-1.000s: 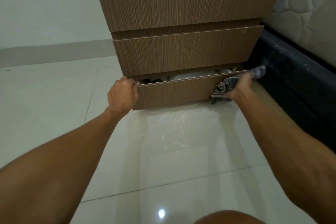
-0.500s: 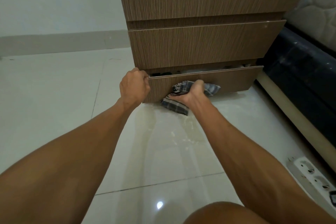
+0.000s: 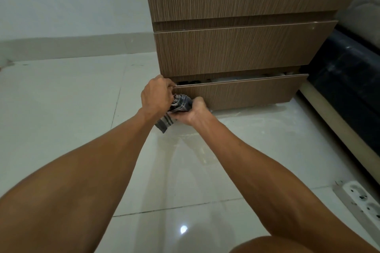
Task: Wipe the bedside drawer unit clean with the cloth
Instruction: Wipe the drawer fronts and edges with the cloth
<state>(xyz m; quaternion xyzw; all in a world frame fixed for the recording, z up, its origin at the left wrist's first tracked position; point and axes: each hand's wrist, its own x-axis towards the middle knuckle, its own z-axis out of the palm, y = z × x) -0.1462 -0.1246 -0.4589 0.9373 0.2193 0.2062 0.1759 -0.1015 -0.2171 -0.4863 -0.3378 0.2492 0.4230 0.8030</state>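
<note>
The wood-grain bedside drawer unit (image 3: 236, 53) stands on the floor ahead. Its bottom drawer (image 3: 246, 94) is pulled slightly out, with dark and pale items just visible inside. My left hand (image 3: 157, 96) grips the top left corner of that drawer front. My right hand (image 3: 193, 113) is closed on a bunched grey checked cloth (image 3: 178, 107) and presses it against the left end of the drawer front, right beside my left hand. A corner of the cloth hangs down below my hands.
Glossy white floor tiles (image 3: 72, 119) spread to the left and toward me. A dark bed base (image 3: 349, 88) with a pale lower rail sits right of the unit. A white power strip (image 3: 364, 201) lies on the floor at the lower right. My knee (image 3: 267, 245) shows at the bottom edge.
My right hand has swept the cloth leftward along the bottom drawer front, from its right end to the left end. My left hand has stayed on the drawer's top left corner.
</note>
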